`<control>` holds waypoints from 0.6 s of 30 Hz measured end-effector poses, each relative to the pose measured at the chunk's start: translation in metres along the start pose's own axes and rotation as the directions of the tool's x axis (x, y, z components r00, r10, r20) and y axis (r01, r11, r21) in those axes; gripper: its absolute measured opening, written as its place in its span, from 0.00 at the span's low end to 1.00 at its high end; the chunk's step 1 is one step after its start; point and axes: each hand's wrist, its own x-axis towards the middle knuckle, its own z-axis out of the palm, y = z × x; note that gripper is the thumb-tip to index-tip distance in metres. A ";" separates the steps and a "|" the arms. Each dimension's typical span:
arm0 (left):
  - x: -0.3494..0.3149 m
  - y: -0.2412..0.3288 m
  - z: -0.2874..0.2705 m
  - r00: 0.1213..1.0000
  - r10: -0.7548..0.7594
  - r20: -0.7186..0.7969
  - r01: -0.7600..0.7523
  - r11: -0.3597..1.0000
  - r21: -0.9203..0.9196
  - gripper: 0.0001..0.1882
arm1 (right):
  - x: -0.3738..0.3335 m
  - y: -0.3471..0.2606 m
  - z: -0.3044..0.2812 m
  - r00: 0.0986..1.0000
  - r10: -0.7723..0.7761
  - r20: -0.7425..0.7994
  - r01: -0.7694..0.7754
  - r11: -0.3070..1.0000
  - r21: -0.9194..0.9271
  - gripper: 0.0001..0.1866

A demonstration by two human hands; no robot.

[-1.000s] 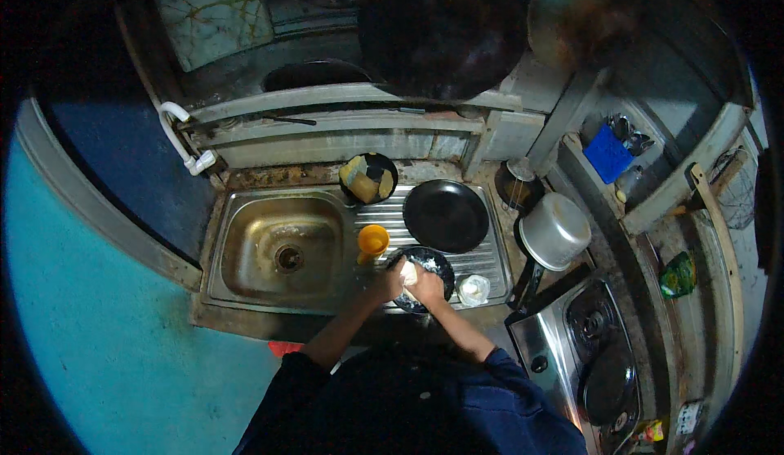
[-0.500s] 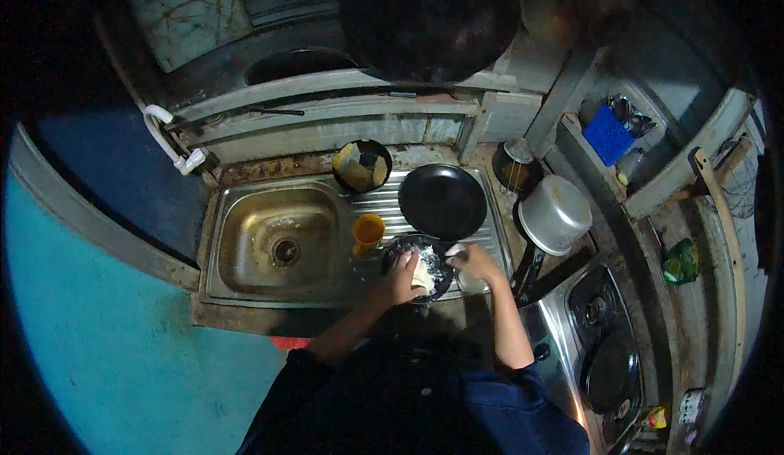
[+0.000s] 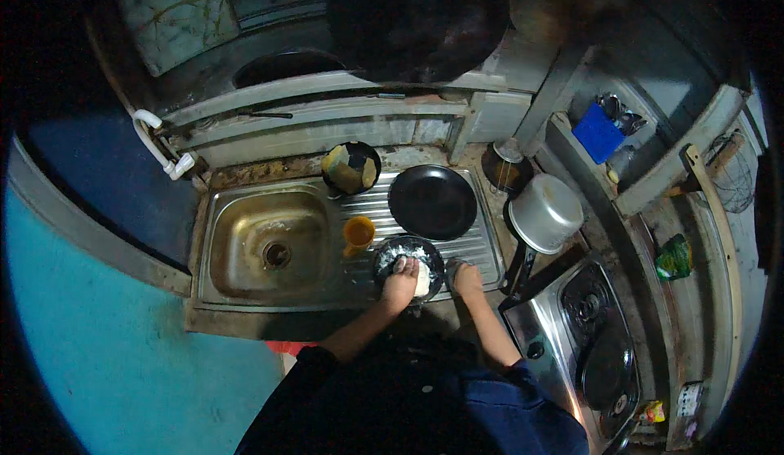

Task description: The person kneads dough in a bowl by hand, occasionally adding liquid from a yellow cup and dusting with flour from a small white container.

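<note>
A black bowl or small pan [image 3: 385, 260] sits on the ribbed steel drainboard, dusted inside with white flour. In it lies a pale lump of dough [image 3: 422, 279]. My left hand [image 3: 399, 285] is inside the bowl, floury fingers bunched against the dough's left side. Just right of the rim, my right hand [image 3: 468, 278] is closed around a greyish, partly see-through thing, mostly hidden by the fingers. An orange cup [image 3: 358, 233] stands to the left of the bowl, and a flat black pan [image 3: 433, 202] lies behind it.
On the left is a steel sink [image 3: 245, 283]. A dark pan with yellowish patches [image 3: 351, 167] stands at the back. Rightward are a silver pot [image 3: 545, 214], a stove [image 3: 590, 308], a strainer-like wire thing [image 3: 508, 169] and a blue cutlery holder [image 3: 599, 134].
My left hand's fingers have gone from spread flat on the dough to bunched together. My right hand has lowered beside the bowl and closed. The view has shifted slightly.
</note>
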 end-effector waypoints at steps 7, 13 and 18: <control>-0.012 -0.007 -0.025 0.999 0.003 -0.053 -0.025 0.912 -0.409 0.26 | 0.005 0.023 -0.001 0.991 -0.097 -0.095 0.094 0.995 -0.038 0.08; 0.003 -0.057 -0.017 0.892 -0.412 -0.187 0.124 0.619 -0.775 0.11 | -0.032 -0.047 -0.107 0.968 -0.243 -0.063 0.238 0.803 0.546 0.12; 0.013 -0.077 -0.031 0.919 -0.391 0.050 0.258 0.499 -0.828 0.13 | -0.019 -0.075 -0.062 0.945 -0.327 -0.028 0.298 0.819 0.491 0.11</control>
